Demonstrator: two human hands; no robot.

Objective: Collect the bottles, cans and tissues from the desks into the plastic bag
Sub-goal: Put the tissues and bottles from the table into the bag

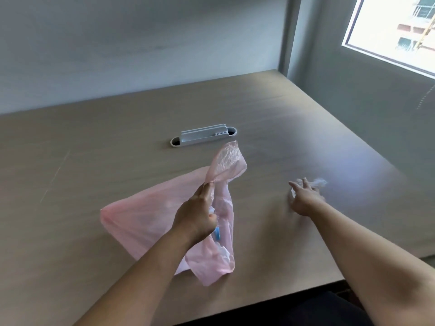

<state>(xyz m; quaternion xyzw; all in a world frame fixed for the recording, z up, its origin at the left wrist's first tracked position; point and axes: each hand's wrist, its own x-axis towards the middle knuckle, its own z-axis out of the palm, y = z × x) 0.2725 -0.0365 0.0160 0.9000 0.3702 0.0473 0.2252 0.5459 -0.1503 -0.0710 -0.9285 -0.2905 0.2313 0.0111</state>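
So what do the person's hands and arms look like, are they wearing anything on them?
Nothing much. The left hand and right hand are bare, with no gloves. Both arms are uncovered as far as the picture reaches: no sleeves, watch or bracelet. I can make out no rings, though the right hand is blurred.

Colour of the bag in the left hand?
The plastic bag gripped by the left hand is translucent pale pink; head view shows it best.
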